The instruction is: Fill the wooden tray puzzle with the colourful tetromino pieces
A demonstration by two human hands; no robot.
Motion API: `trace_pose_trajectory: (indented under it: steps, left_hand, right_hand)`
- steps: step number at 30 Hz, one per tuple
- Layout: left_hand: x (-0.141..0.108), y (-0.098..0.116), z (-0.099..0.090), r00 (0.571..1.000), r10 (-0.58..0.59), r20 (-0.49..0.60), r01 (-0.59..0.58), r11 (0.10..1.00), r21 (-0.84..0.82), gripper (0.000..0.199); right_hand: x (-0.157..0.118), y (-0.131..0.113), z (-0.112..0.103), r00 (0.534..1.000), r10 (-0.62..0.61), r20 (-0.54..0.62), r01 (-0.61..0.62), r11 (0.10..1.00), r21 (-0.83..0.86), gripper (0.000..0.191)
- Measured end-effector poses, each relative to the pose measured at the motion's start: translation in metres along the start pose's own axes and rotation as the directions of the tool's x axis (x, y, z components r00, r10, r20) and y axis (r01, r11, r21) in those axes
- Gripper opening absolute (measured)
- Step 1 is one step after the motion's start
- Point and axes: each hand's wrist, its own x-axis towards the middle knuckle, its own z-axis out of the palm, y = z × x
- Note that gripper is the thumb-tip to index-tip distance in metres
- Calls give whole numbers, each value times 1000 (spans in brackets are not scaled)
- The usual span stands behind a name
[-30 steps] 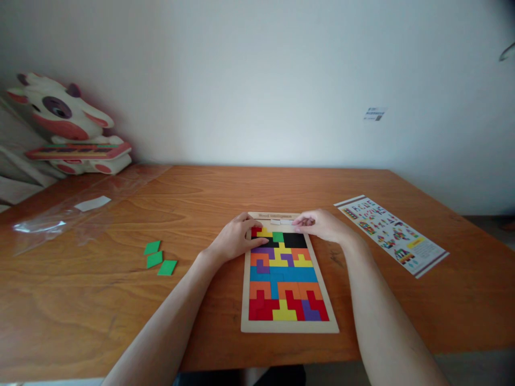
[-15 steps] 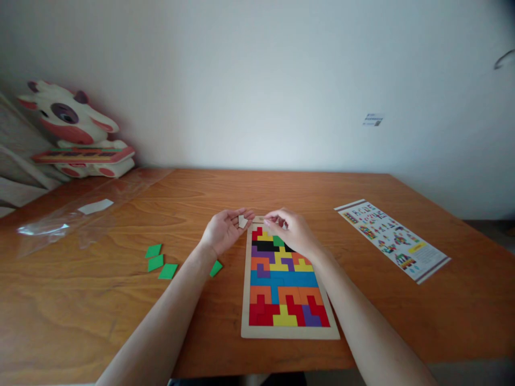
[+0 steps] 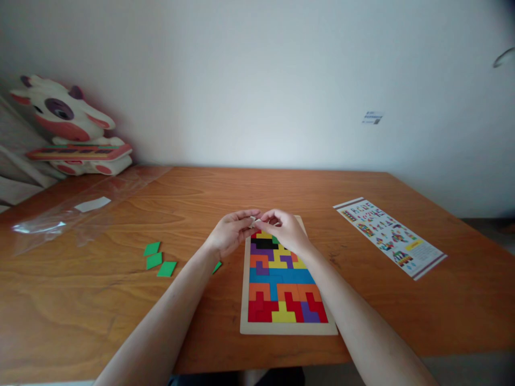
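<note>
A wooden puzzle board (image 3: 243, 300) filled with coloured block pieces lies on the table in front of me. Above its far left edge, my left hand (image 3: 233, 231) is closed around a small white piece (image 3: 253, 222). My right hand (image 3: 285, 230) meets it from the right, thumb and fingers pinched at the same white piece. The right hand hides the board's upper right part. Left of my left forearm lie green diamond pieces (image 3: 154, 261), and another green piece (image 3: 217, 266) is partly hidden behind that forearm.
A printed pattern sheet (image 3: 390, 236) lies on the right of the wooden table (image 3: 209, 187). At the far left are a cow-shaped toy keyboard (image 3: 80, 153) and a clear plastic bag (image 3: 52, 228) with a white label.
My right hand has moved left to meet my left hand at the white piece. The fingers of my left hand have curled in. The view has shifted slightly.
</note>
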Motion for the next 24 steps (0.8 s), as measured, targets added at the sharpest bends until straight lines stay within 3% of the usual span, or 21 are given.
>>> trace_pose_trajectory:
  steps: [5, 9, 13, 15, 18, 20, 24]
  left_hand:
    - [4, 1, -5, 985, 129, -115, -124, 991, 53, 21]
    - [11, -1, -12, 946, 250, -208, -204, 954, 221, 26]
    - [16, -6, -20, 935, 306, -178, -207, 881, 426, 25]
    - [14, -7, -23, 924, 365, -117, -212, 741, 637, 25]
    - [9, -7, -23, 903, 430, 3, -177, 367, 913, 26]
    - [6, -7, -23, 906, 420, 50, -138, 182, 974, 28]
    - [4, -8, -21, 910, 407, 76, -116, 74, 991, 29]
  right_hand:
    - [6, 8, -13, 986, 140, -89, -114, 962, 247, 36]
    - [12, 18, -21, 989, 114, -91, -95, 977, 191, 34]
    - [20, 23, -13, 992, 122, -45, -119, 991, 60, 29]
    - [26, 23, -7, 991, 130, -18, -131, 990, -53, 28]
    - [34, 22, -2, 993, 121, 14, -117, 981, -151, 29]
    - [38, 23, 0, 993, 113, 34, -107, 983, -151, 30]
    - [40, 23, 4, 989, 129, 74, -114, 977, -178, 33]
